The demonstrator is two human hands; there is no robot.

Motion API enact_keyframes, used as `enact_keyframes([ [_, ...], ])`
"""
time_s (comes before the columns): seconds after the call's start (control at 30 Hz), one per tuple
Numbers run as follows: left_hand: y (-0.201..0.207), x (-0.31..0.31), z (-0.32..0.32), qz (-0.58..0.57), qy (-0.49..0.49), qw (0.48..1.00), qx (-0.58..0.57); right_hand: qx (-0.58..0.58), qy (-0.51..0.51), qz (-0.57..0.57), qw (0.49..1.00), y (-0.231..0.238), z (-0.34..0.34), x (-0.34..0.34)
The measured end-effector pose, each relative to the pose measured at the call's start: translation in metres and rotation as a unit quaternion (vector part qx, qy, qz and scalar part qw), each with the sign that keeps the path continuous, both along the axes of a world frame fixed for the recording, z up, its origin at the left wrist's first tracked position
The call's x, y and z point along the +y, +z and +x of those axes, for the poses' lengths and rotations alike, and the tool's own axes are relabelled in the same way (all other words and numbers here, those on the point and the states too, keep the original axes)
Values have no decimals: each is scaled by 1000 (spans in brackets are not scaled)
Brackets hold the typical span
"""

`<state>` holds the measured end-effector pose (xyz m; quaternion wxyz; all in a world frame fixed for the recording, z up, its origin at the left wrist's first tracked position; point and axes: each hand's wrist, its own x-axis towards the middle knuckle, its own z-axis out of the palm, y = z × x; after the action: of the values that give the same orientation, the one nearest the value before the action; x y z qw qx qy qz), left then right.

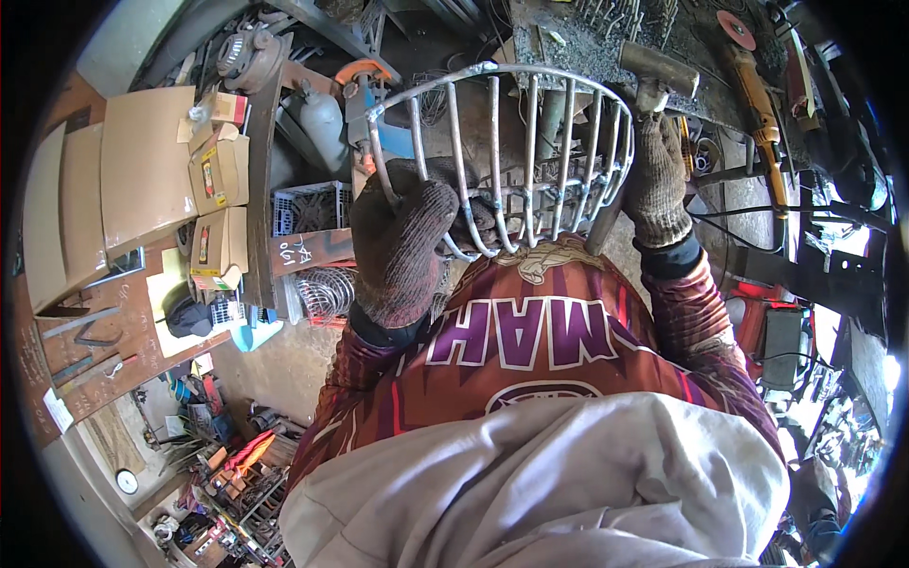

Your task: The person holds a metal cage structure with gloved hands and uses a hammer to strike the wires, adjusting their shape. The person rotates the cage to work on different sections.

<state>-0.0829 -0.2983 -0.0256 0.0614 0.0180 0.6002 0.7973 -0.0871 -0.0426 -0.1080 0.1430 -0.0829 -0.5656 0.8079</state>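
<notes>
Where the view begins at the left, flattened brown cardboard sheets [142, 161] and small printed cardboard boxes [218, 170] lean against a wall, with a white plastic crate [311, 206] just beside them. Nearer the centre, the left hand [402, 241], in a dark knitted work glove, is closed around the left side of a curved basket-like frame of welded silver steel rods [502, 151]; its fingers [431, 204] wrap over the lower bars. This frame stands roughly upright in front of the chest, between the two hands, its arched rim uppermost and its vertical bars converging on a cross-rod low down. An orange-guarded grinder [362, 80] lies behind the frame's left edge. To the right, the right hand [655, 175], likewise gloved, is clenched on the wooden handle of a steel-headed hammer [660, 68], whose head sits just above the frame's right rim. Farther right, a yellow-bodied angle grinder [757, 95] rests on a cluttered metal workbench [615, 47]. Judged from this arrangement, the step in hand is dressing or straightening the rod frame by hammer. The next move would call for a firm steadying grip at the left and a controlled blow landed on the rim, clear of the holding fingers.
</notes>
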Motion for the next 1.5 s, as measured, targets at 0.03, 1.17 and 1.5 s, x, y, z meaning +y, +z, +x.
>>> enact_keyframes([
  [0.03,0,1,1,-2,9,1000,5,0,-1,-10,1000,1,0,-1],
  [1.17,-13,18,-5,-374,30,880,293,53,81,399,912,62,41,-43],
  [1.5,-31,8,-5,-360,33,876,319,153,75,262,950,69,54,-45],
])
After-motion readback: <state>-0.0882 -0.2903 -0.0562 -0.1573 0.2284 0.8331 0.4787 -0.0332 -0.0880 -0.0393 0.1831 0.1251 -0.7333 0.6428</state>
